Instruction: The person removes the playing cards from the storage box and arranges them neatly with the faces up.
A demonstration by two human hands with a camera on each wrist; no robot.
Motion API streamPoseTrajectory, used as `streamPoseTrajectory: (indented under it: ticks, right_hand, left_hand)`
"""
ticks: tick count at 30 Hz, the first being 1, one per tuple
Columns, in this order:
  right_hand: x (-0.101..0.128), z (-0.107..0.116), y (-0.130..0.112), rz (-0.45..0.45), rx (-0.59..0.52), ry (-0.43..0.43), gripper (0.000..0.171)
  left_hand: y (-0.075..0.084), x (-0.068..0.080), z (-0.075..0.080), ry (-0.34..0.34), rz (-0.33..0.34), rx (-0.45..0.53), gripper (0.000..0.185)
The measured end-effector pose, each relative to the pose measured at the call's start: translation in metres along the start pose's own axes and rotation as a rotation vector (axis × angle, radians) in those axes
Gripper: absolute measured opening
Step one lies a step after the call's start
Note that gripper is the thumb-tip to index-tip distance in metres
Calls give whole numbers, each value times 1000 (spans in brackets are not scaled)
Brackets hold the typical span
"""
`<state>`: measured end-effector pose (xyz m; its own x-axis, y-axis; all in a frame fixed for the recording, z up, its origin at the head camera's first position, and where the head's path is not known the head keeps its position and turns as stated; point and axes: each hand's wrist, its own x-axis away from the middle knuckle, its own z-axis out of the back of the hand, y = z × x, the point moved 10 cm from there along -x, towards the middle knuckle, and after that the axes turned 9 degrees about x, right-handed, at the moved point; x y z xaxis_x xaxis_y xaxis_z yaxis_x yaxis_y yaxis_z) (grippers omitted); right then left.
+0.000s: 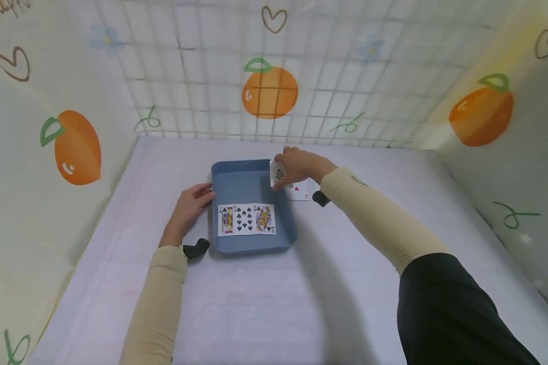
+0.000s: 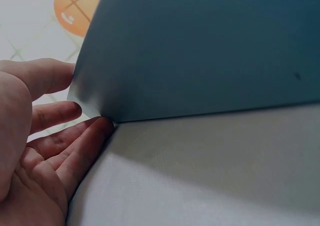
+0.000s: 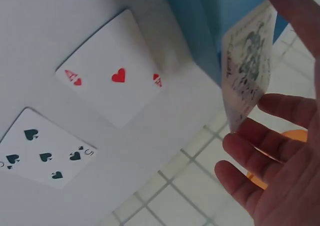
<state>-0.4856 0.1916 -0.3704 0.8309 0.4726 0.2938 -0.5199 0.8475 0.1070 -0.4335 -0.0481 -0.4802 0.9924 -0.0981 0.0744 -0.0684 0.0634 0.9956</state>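
My right hand (image 1: 299, 165) pinches a playing card (image 3: 248, 65) between thumb and fingers, above the far right rim of a blue tray (image 1: 285, 241). The card stands on edge, a dark printed drawing on the visible side. Against the tray's left wall, my left hand (image 1: 189, 208) touches with extended fingers; the left wrist view has these fingers (image 2: 82, 153) at a corner. Inside the tray, three overlapping face cards and number cards (image 1: 245, 219) lie face up in a row. Right of the tray lie an ace of hearts (image 3: 112, 78) and a five of spades (image 3: 45, 153).
A white cloth-covered table (image 1: 255, 309) carries the tray. Behind it rises a wire grid (image 1: 329, 109) draped with a sheet printed with oranges (image 1: 270, 96). Similar sheets hang at both sides. Each wrist bears a black device (image 1: 196, 248).
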Motion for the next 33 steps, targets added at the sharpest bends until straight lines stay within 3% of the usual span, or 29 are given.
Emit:
streamPoseTrajectory:
  ticks: [16,33]
  right_hand:
    - [7,-15,21,-88,-38,-29,91]
    - [21,-34,33,-111,-73,-46,90]
  left_hand:
    - [-4,7,29,24,-3,-69,52]
    - [-6,21,60,24,27,-128,56]
